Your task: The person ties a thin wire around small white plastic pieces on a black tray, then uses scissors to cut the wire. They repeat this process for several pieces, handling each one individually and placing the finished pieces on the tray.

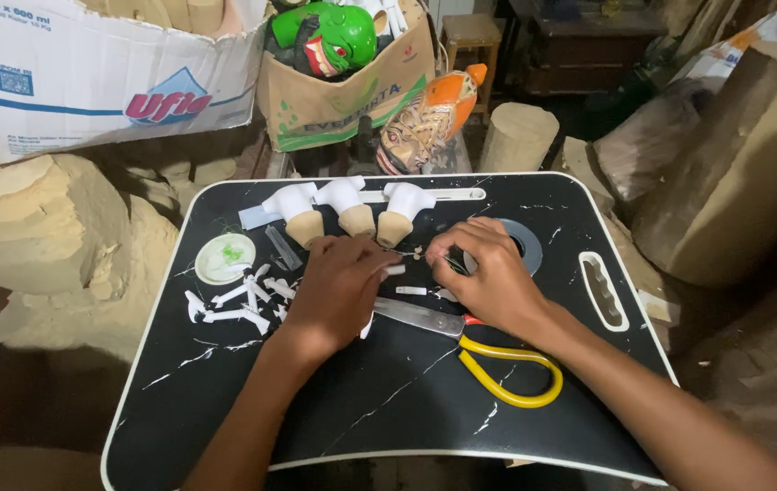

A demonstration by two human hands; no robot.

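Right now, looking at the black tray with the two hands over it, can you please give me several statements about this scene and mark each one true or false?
1. Scissors with yellow handles lie on the black marbled tray. True.
2. Three white-topped wooden pieces stand in a row at the far side of the tray. True.
3. The right hand holds the scissors by the handles. False: it rests above the blade, fingers curled near small white bits; the handles lie free.
4. The round white lid lies to the right of both hands. False: it lies to the left, near the tray's left edge.
5. The left hand lies palm down on the tray. True.
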